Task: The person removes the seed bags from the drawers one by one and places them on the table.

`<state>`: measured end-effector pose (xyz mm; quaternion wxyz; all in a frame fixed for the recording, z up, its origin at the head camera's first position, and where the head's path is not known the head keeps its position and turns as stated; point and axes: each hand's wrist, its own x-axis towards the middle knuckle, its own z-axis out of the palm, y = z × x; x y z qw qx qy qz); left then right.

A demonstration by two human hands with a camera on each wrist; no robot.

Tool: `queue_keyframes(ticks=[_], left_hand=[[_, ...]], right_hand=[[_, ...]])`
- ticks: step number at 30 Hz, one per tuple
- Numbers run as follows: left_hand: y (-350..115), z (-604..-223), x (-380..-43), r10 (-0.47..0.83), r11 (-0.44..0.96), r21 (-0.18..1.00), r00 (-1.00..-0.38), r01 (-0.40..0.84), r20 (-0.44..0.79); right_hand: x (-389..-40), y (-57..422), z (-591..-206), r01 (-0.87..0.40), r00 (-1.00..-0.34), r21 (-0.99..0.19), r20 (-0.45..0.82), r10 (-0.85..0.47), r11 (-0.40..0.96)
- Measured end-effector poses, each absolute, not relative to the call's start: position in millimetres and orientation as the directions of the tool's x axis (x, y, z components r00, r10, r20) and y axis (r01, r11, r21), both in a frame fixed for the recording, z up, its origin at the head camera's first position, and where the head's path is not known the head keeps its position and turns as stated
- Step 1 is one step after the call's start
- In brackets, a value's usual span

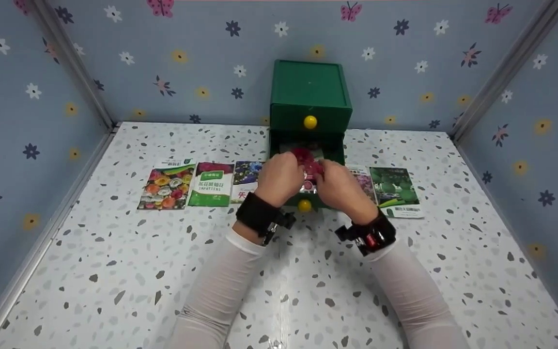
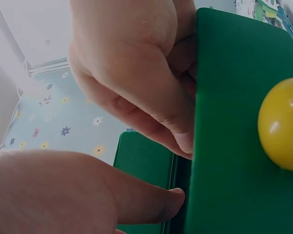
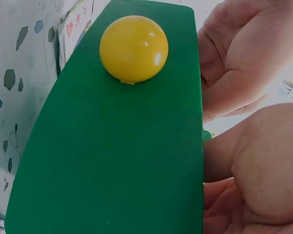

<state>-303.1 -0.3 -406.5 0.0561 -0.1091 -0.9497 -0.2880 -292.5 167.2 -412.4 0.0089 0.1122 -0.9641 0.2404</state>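
Over the pulled-out lower drawer [image 1: 339,148] of a green cabinet, both hands are at a seed packet [image 1: 309,168] with red flowers on it. My left hand [image 1: 281,179] pinches its left side, and my right hand [image 1: 341,186] pinches the right side. Part of the packet lies behind the fingers. Deeper in the drawer, another printed packet [image 1: 317,151] shows dimly. The drawer's green front with its yellow knob [image 2: 285,124] fills much of both wrist views and covers the fingertips there.
Left of the drawer lie an orange-and-yellow flower packet [image 1: 165,188], a green-and-white packet [image 1: 211,185] and a blue-flower packet [image 1: 246,177]. To the right are a pink-flower packet [image 1: 365,183] and a green packet [image 1: 395,188]. The shut upper drawer [image 1: 288,118] overhangs behind the hands, near the patterned back wall.
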Motion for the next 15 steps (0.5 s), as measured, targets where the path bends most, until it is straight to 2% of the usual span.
queue_keyframes(ticks=[7,15], left_hand=[[5.1,-408.0,-302.1,0.172,0.837,0.511,-0.98,0.197,0.096],[7.0,-410.7,-302.8,0.178,0.858,0.478,-0.982,0.189,0.07]], right_hand=[[-292.7,165.4,-418.1,-0.252,-0.967,-0.433,0.072,-0.245,0.866],[-291.6,166.0,-418.5,-0.258,-0.964,-0.42,0.055,-0.26,0.87]])
